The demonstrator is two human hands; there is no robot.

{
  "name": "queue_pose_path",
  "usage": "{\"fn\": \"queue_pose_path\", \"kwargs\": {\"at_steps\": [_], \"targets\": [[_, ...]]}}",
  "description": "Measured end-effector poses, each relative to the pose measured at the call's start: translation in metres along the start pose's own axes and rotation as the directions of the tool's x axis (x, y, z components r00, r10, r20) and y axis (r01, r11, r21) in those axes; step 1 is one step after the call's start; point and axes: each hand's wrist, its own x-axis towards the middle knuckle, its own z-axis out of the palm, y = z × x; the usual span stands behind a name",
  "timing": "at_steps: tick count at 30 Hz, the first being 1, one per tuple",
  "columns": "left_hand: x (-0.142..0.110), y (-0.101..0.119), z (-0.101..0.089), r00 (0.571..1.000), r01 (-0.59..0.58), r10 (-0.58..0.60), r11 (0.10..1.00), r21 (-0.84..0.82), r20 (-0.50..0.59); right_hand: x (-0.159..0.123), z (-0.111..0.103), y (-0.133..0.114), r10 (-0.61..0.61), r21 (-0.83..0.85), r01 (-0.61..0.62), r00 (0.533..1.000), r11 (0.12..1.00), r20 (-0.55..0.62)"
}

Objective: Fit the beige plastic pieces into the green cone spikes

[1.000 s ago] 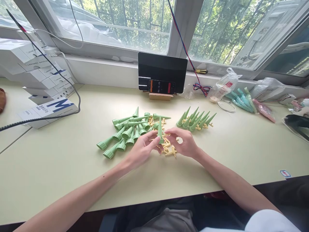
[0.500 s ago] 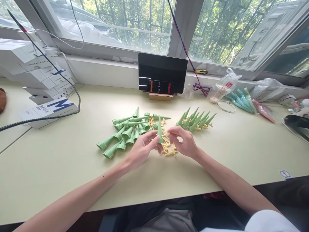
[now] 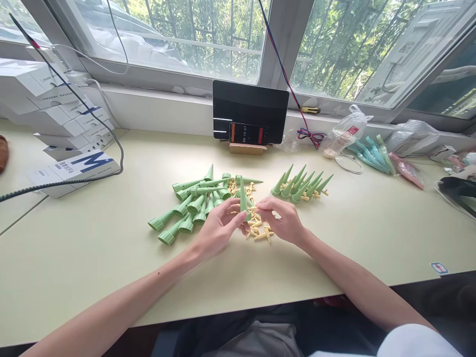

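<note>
My left hand (image 3: 219,228) grips a green plastic cone spike (image 3: 243,197) near its wide end, tip pointing up and slightly left. My right hand (image 3: 284,220) pinches a small yellow plastic piece (image 3: 256,210) against the spike's base. Below the hands lies a scatter of small yellow pieces (image 3: 261,233). A heap of loose green spikes (image 3: 197,201) lies to the left of the hands. A neater row of green spikes with yellow pieces fitted (image 3: 302,186) lies to the right and farther back.
A dark tablet (image 3: 250,110) and a phone (image 3: 249,133) stand on a wooden block at the back. White boxes (image 3: 63,119) and a black cable (image 3: 74,176) are at the left. Bags of teal and pink spikes (image 3: 375,153) lie at the right. The desk edge (image 3: 238,310) is near me.
The spike in my left hand has tilted a little to the left and risen slightly. My right hand has shifted closer to its base with the yellow piece.
</note>
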Motion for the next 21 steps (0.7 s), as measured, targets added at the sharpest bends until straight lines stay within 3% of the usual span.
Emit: {"fn": "queue_pose_path", "kwargs": {"at_steps": [5,12,15,21], "targets": [[-0.0008,0.0,-0.0005,1.0,-0.01,0.01,0.999,0.035,0.001,0.0013,-0.0005,-0.0003,-0.078,-0.043,0.078,0.997,0.996,0.018],[-0.0001,0.0,0.0003,0.996,0.078,-0.079,0.997,-0.018,-0.038,0.0022,-0.0011,0.0003,-0.131,-0.072,0.132,0.991,0.989,0.017],[0.0,0.0008,0.0004,0.996,0.072,-0.073,0.997,-0.024,-0.045,0.0015,0.0001,-0.0001,-0.078,-0.059,0.078,0.997,0.995,-0.003],[0.0015,0.003,0.0005,0.996,0.02,-0.018,0.999,0.031,-0.083,0.0027,0.0004,-0.0036,0.153,-0.035,-0.153,0.988,0.988,0.001]]}}
